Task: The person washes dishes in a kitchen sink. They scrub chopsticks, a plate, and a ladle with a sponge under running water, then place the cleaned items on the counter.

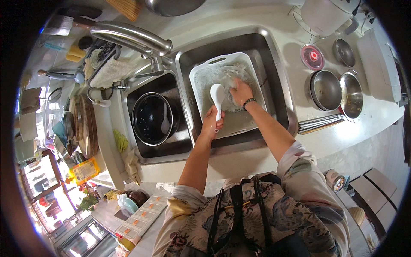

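Observation:
My left hand (212, 122) grips the handle of a white plastic serving spoon (217, 93), its head pointing away from me above the water. My right hand (241, 92), with a dark beaded bracelet at the wrist, dips into the soapy water beside the spoon. A pale, blurred thing lies at its fingertips, and whether the fingers hold it I cannot tell. Both hands are over a white plastic basin (196, 78) of sudsy water, which stands in the larger steel sink bowl (273, 67).
In the smaller sink bowl (184, 141) sits a dark water-filled pot (149, 119) with a spoon-like shape inside. The faucet (157, 64) rises behind. To the right are stacked steel bowls (327, 90), another steel bowl (351, 99), a red-centred lid (312, 57) and several chopsticks (321, 124).

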`<state>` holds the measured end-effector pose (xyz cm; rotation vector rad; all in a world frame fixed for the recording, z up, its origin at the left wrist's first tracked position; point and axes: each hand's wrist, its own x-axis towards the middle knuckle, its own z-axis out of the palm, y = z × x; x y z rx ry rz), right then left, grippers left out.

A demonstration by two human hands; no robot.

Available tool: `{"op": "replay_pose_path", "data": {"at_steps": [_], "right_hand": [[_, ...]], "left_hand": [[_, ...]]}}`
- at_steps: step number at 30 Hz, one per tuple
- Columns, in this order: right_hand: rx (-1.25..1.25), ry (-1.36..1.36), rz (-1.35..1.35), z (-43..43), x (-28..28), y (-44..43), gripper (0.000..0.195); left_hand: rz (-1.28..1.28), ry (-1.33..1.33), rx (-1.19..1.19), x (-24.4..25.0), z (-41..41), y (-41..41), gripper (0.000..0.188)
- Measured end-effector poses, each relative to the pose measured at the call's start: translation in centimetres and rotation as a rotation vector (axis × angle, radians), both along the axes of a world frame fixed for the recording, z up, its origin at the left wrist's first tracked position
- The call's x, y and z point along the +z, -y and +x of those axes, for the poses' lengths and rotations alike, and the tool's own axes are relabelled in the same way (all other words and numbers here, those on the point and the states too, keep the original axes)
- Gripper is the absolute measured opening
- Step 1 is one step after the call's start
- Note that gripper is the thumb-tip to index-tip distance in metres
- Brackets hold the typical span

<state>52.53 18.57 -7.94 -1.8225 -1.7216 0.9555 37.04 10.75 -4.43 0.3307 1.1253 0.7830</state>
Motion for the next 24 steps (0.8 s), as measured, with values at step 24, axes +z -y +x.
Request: {"op": "replay_pose_path", "data": {"at_steps": [24], "right_hand": [[0.355,0.568,0.099,0.5,-0.8,-0.9,0.041]], "left_hand": [[-0.014,-0.240,-0.186,-0.5,2.4,0.0,0.020]]}}
